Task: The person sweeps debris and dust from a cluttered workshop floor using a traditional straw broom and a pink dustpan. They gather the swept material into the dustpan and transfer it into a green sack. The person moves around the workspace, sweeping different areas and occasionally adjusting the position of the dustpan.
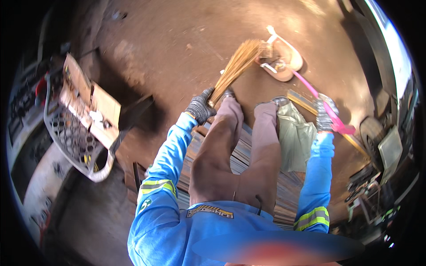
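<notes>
My left hand [200,106], in a grey knit glove, grips the bound end of a straw-coloured hand broom [238,64]. The broom slants up and right, with its bristle tips at the rim of a pale dustpan [293,56]. Inside the dustpan lie scraps and small litter, partly hidden by the bristles. My right hand [325,113], gloved alike, is closed around the dustpan's long pink handle [305,83]. Below that hand a pale green plastic bag [293,135] rests against my right leg.
Brown bare floor [177,48] spreads ahead. On the left, a grey chair [73,133] with a perforated seat carries cardboard [106,106]. A yellowish bar [303,101] lies beyond the bag. Long metal strips [239,155] lie beneath my legs. A tyre [372,133] stands among clutter at right.
</notes>
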Motion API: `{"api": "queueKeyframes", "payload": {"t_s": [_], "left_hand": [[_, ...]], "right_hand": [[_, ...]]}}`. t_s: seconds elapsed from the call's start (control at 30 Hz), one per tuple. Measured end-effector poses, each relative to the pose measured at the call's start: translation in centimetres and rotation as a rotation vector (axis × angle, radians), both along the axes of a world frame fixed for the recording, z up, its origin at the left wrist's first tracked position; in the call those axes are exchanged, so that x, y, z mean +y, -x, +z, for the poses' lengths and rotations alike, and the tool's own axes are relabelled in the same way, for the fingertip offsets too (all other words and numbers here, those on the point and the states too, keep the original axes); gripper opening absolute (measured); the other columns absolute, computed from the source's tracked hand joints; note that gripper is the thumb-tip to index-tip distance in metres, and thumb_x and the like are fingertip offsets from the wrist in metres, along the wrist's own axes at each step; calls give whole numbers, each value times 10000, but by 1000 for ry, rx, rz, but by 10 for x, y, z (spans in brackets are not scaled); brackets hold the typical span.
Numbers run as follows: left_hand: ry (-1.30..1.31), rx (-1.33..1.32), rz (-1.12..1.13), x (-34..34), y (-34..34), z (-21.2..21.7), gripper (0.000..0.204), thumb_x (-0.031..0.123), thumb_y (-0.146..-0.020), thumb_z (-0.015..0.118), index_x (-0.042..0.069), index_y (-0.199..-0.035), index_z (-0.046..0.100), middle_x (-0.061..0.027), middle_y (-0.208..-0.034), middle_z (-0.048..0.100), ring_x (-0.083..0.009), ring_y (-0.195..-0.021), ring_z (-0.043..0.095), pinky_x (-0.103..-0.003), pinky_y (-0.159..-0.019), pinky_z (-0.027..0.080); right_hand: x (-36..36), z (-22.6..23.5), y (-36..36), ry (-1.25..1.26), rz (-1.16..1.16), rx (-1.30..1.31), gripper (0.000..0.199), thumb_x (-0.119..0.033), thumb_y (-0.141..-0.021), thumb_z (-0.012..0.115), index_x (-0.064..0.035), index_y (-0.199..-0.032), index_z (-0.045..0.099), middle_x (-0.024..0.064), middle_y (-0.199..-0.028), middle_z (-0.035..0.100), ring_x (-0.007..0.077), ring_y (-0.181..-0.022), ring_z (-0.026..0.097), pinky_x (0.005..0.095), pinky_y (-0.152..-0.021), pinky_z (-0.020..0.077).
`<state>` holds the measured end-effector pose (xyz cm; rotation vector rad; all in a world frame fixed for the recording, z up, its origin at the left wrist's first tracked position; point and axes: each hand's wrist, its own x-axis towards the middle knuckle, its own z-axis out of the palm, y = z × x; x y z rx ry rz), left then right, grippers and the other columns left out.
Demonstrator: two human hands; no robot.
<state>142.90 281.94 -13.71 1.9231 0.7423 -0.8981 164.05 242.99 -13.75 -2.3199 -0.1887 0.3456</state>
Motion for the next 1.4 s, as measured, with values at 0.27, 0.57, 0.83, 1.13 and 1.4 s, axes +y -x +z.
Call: {"api": "queueKeyframes", "payload": {"t_s": [0.27, 0.57, 0.83, 1.13, 1.4], "left_hand": [[-385, 255, 428, 106, 69, -88, 684, 193, -608, 704, 67, -1203, 391, -215, -940, 596, -301, -851, 603, -380, -739, 477], [-21, 196, 54, -47, 75, -68, 820, 245, -598, 686, 47, -1299, 309, -259, -1077, 536, -361, -1022, 524, -384, -865, 427], [-305, 89, 542, -106, 154, -35, 806, 304, -636, 670, 64, -1305, 290, -230, -1168, 463, -333, -1069, 487, -361, -892, 405], [8, 325, 284, -237, 64, -86, 913, 311, -591, 696, -66, -1288, 245, -269, -1011, 556, -338, -941, 565, -385, -790, 461], [-205, -282, 251, -205, 113, -47, 787, 297, -655, 667, 57, -1311, 305, -184, -1184, 489, -302, -1130, 441, -356, -974, 329]], "right_hand": [[21, 27, 1, -127, -61, 337, 192, -49, -795, 592, 25, -972, 594, 94, -883, 614, 164, -735, 604, 269, -689, 509], [66, 23, 31, -68, 345, 107, 175, -78, -802, 576, 7, -954, 601, 97, -895, 621, 186, -833, 588, 293, -766, 459], [38, 21, 22, -88, 441, 143, 169, -85, -808, 549, 4, -943, 600, 106, -885, 619, 203, -809, 587, 297, -751, 457], [26, -4, 45, -84, 467, 187, 168, -90, -808, 541, 1, -934, 604, 109, -877, 620, 206, -805, 589, 295, -746, 456], [3, -4, 28, 56, 420, 41, 160, -124, -815, 526, -13, -885, 617, 107, -814, 620, 219, -757, 592, 299, -704, 463]]}}
